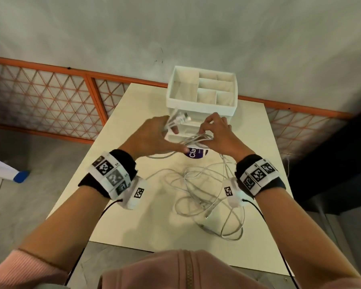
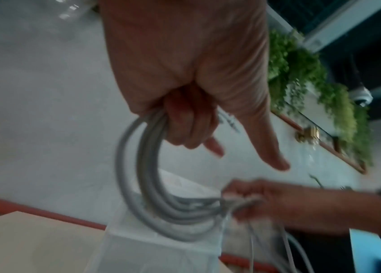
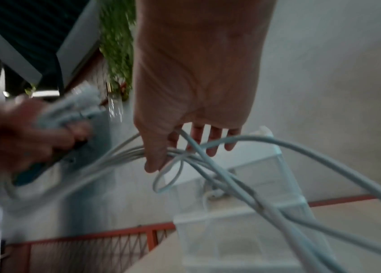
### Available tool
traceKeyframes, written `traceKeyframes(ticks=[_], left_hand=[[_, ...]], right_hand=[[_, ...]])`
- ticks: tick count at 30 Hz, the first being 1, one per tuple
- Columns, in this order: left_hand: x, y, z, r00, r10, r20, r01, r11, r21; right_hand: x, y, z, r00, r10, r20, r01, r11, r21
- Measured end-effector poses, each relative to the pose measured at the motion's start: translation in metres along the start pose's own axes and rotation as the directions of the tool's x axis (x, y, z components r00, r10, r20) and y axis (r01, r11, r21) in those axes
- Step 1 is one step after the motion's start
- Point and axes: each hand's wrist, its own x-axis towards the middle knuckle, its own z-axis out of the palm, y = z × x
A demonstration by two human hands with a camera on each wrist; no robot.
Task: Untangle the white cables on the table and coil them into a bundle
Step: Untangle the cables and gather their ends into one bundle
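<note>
Several white cables lie tangled on the cream table between my wrists. My left hand is raised above the table and grips a bunch of cable ends, with white plugs sticking out past the fingers. In the left wrist view its fingers are curled round looped strands. My right hand holds the same strands a little to the right. In the right wrist view its thumb and fingers pinch the cables, which trail down to the tangle.
A white drawer organizer with open top compartments stands at the table's far edge, just behind my hands. A purple round label lies under them. An orange mesh railing and a grey wall are beyond. The floor drops away left and right.
</note>
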Motion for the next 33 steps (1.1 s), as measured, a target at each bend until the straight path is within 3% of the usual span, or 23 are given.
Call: traceKeyframes(ticks=[3,8,12,15,17,20,22,25,29,31,33], left_hand=[[0.003,0.001,0.021,0.999,0.009,0.054,-0.014,0.995,0.100],[0.010,0.000,0.023,0.991,0.101,-0.084,-0.096,0.993,0.064],[0.014,0.012,0.001,0.935,0.134,-0.328,-0.190,0.971,-0.145],[0.015,0.017,-0.010,0.913,0.107,-0.393,-0.210,0.951,-0.228],[0.012,0.019,-0.012,0.889,0.101,-0.447,-0.237,0.936,-0.260],[0.010,0.013,-0.020,0.795,0.047,-0.604,-0.238,0.941,-0.240],[0.007,0.002,-0.025,0.781,0.029,-0.624,-0.202,0.957,-0.210],[0.003,-0.017,-0.016,0.860,-0.015,-0.510,-0.052,0.992,-0.119],[-0.001,-0.037,0.003,0.895,-0.109,-0.434,0.083,0.994,-0.078],[-0.003,-0.041,0.007,0.902,-0.134,-0.409,0.110,0.990,-0.083],[-0.005,-0.043,0.010,0.911,-0.149,-0.384,0.134,0.989,-0.066]], right_hand=[[-0.001,-0.018,-0.013,0.995,-0.093,-0.027,0.096,0.984,0.150],[-0.005,-0.016,-0.021,0.992,-0.062,-0.112,0.102,0.912,0.397],[-0.017,0.007,0.002,0.991,0.054,0.119,-0.103,0.885,0.454],[-0.024,0.027,0.030,0.948,0.198,0.249,-0.278,0.896,0.346],[-0.031,0.043,0.048,0.910,0.213,0.356,-0.337,0.880,0.336],[-0.050,0.067,0.069,0.874,0.247,0.418,-0.398,0.857,0.326],[-0.059,0.073,0.070,0.871,0.346,0.350,-0.470,0.796,0.382],[-0.053,0.062,0.048,0.883,0.459,0.097,-0.444,0.753,0.485],[-0.030,0.025,-0.012,0.895,0.385,-0.226,-0.223,0.825,0.520],[-0.024,0.007,-0.038,0.890,0.333,-0.312,-0.123,0.833,0.540],[-0.019,-0.001,-0.052,0.890,0.324,-0.320,-0.100,0.825,0.556]])
